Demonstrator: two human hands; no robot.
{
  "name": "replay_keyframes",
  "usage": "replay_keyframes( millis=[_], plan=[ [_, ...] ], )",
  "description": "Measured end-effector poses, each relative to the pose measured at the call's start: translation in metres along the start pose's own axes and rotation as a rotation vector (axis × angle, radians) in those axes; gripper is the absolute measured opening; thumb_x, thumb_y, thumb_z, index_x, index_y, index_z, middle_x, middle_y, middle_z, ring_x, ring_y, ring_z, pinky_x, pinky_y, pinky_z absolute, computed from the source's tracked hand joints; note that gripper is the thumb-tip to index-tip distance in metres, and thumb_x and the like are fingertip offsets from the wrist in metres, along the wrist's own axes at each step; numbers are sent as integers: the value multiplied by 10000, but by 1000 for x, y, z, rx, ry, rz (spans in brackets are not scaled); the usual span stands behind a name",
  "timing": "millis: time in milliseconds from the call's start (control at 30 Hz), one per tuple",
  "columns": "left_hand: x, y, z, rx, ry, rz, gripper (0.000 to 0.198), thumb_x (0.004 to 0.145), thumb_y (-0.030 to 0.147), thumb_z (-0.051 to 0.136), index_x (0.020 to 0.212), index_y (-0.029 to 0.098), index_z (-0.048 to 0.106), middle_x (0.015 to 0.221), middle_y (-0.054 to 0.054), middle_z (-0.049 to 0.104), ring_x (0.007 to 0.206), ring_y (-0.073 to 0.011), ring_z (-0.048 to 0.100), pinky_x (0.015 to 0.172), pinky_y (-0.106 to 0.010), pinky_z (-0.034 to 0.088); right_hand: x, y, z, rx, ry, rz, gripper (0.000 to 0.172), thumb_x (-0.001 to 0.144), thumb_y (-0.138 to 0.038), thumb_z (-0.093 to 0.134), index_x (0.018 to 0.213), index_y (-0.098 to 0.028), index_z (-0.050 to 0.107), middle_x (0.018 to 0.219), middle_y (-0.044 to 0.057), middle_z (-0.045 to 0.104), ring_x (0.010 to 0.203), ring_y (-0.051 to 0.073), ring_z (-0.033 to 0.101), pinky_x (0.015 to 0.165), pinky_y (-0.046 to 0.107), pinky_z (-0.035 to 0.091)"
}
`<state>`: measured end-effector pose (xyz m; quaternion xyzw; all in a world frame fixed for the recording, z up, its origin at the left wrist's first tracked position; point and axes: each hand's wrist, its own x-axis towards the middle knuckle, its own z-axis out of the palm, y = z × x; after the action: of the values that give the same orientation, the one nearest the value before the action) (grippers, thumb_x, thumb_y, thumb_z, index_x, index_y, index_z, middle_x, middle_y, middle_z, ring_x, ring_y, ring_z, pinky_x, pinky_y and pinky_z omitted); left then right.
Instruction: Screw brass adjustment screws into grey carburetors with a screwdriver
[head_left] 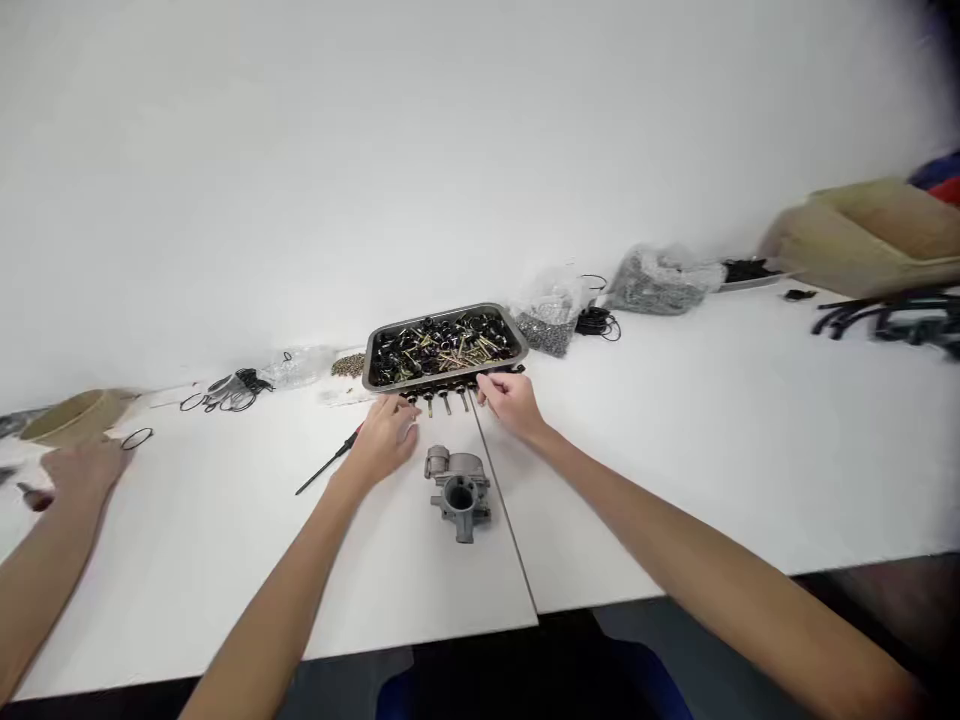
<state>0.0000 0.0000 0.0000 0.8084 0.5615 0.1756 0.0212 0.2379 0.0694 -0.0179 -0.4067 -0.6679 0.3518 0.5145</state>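
Observation:
Both my hands reach toward a row of small black-and-brass screw parts (446, 397) lined up on the white table in front of a metal tray (370, 367) heaped with the same parts. My left hand (386, 437) rests at the left end of the row, fingers curled down onto the parts. At the right end, my right hand (510, 399) has its fingertips pinched over the parts. Whether either hand grips one is hidden. A grey cast metal carburetor body (458, 491) lies just behind my hands, nearer to me.
A black screwdriver (327, 463) lies left of my left hand. Another person's hand (79, 472) works at the far left near a cardboard ring (71, 417) and black O-rings (229, 392). Plastic bags of small parts (551, 320) and a cardboard box (874, 235) stand at the back right.

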Motion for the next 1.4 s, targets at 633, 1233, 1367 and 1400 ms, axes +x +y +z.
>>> replay_keyframes(
  millis=[633,1233,1367,1400],
  plan=[
    [-1,15,-23,-26,-89,-124,345,902,329,389,626,174,525,696,-45,540,768,-165,501,723,-322,404,-3,1,-1,5,-20,-19,433,879,-363,513,508,-146,573,472,-10,474,478,94,397,544,242,294],
    [1,11,-22,73,-131,-172,289,842,312,493,988,163,692,1012,-107,630,1035,-259,534,973,-428,438,-34,-44,17,172,-348,-53,323,889,-337,535,640,-147,614,558,-14,517,530,96,459,538,226,347],
    [0,12,-37,-25,-157,-246,197,809,346,558,833,190,677,887,-58,645,845,-195,562,773,-331,445,-41,-57,19,324,-603,-24,220,875,-345,578,867,-149,677,917,40,619,795,127,566,706,237,420],
    [-4,14,-42,-54,-143,-268,187,794,361,588,792,190,665,854,-47,643,796,-177,554,735,-312,430,-41,-57,18,339,-664,4,232,878,-356,577,899,-149,678,937,43,619,796,126,563,712,241,417]
  ],
)
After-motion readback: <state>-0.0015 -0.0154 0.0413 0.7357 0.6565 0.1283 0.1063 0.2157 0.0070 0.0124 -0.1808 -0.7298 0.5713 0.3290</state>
